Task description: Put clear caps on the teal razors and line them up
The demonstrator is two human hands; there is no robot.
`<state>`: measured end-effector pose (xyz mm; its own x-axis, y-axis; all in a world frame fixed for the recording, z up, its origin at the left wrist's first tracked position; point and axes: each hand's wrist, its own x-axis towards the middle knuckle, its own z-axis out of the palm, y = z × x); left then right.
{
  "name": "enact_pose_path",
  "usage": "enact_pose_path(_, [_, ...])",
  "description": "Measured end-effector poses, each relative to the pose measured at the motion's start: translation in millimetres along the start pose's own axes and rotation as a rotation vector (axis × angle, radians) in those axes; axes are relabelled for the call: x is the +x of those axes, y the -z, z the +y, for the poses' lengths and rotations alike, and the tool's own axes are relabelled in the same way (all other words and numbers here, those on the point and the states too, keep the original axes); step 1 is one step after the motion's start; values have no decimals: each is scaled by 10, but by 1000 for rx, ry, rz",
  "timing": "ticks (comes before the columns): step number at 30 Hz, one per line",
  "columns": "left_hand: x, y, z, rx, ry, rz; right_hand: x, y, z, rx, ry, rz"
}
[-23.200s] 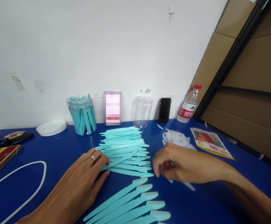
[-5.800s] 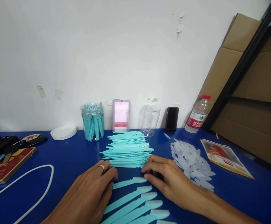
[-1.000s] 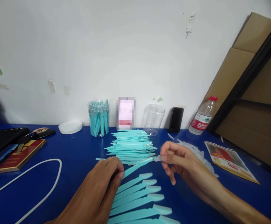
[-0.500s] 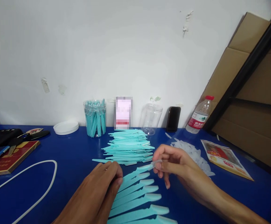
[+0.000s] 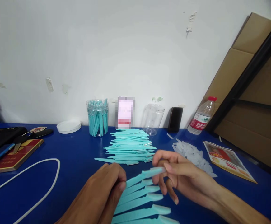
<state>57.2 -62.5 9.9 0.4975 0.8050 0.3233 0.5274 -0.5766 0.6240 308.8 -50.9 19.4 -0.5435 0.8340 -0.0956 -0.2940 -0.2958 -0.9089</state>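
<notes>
Here, left hand [image 5: 104, 188] curled tight, pinching blue stick [image 5: 136, 178]; right hand [image 5: 180, 172] half curled, pinching clear cap [image 5: 159, 170] at stick's tip.

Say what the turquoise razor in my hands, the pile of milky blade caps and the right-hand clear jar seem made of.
Turquoise razor: probably satin plastic, judging by its even, solid color. Milky blade caps: likely frosted plastic, since they look translucent. Clear jar: glossy plastic or glass, see-through with bright highlights.

The blue table [image 5: 79, 149] bears turquoise razors [image 5: 130, 145] and caps [image 5: 192, 154].
</notes>
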Motion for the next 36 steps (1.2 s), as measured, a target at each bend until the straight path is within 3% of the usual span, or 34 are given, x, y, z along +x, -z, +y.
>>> enact_pose_path(6, [-18, -12, 29, 27, -104, 96, 13, 41, 39, -169, -1, -95])
enact_pose_path(12, [33, -54, -121, 330, -304, 137, 8, -33, 13, -301, 27, 84])
enact_pose_path(18, [21, 26, -106, 566, -517, 172, -1, -80, 39, -233, -97, 117])
enact_pose_path(22, [26, 40, -106, 610, -495, 195, 19, -13, 36, -189, -75, 226])
enact_pose_path(25, [40, 26, -129, 572, -370, 172, 37, 38, -1, -163, -24, 307])
enact_pose_path(29, [63, 15, -147, 416, -228, 113, 37, 38, -54, -135, 19, 292])
enact_pose_path(36, [65, -25, -169, 356, -224, 83, 25, -5, -43, -152, 10, 229])
